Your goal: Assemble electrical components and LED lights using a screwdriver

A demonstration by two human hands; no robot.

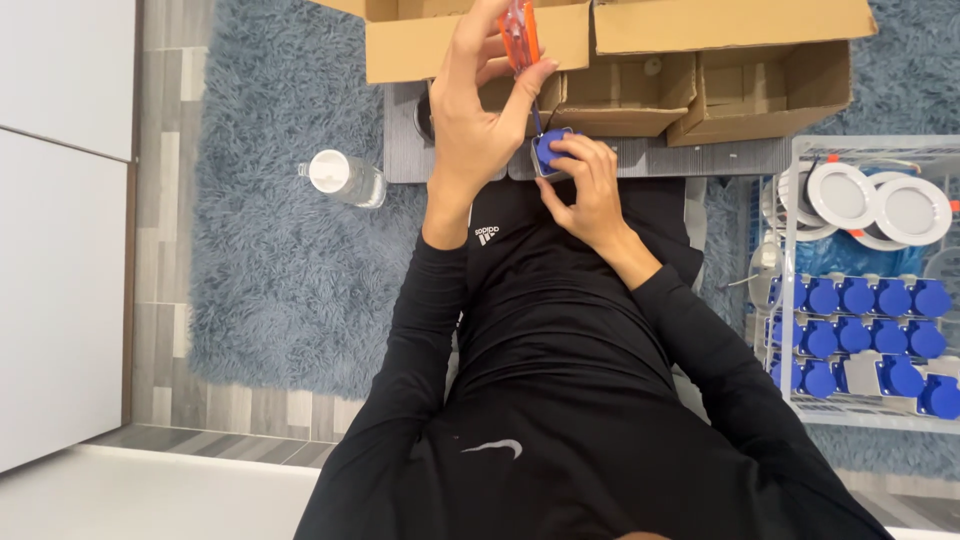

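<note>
While your left hand (478,120) grips the orange-handled screwdriver (521,38)
Your right hand (588,190) pinches the small blue round-capped part (549,150) at its ten o'clock

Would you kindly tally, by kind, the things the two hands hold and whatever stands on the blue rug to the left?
Orange-handled screwdriver, in the left hand: 1
Blue part, in the right hand: 1
Clear water bottle, on the rug: 1
Total: 3
</note>
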